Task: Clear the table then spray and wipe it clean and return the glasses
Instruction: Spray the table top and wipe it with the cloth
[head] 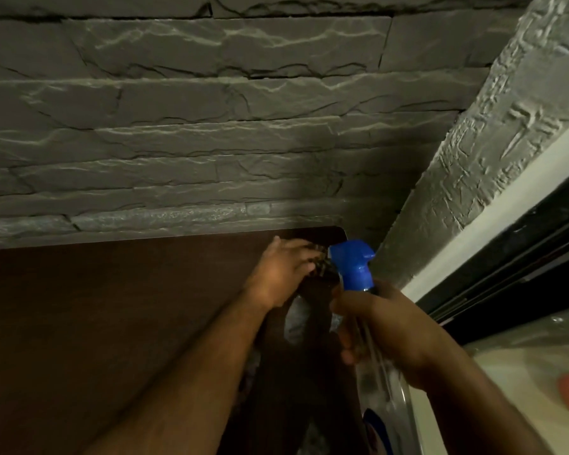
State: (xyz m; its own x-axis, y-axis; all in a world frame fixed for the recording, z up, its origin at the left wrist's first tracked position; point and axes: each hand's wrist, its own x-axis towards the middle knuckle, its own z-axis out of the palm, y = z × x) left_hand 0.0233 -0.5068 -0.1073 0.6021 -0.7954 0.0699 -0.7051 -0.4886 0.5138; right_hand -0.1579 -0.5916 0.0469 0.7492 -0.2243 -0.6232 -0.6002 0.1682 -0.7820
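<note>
Nearest us, our right hand (385, 326) is wrapped round the neck of the spray bottle (372, 326), fingers curled tight just below its blue trigger head (352, 262). The clear body runs down from the grip toward us; we judge it light, stiff plastic, likely slick if wet, so the neck under the trigger is the sound place to hold.

Just beyond and left of that grip, our left hand (283, 270) presses a dark patterned cloth (319, 261) onto the table (112, 323), fingers bent over it. The cloth looks soft and limp; we would bunch it under the palm.

Past both hands lies the table's far corner, against the stone wall (211, 126). No glasses are in view.
</note>
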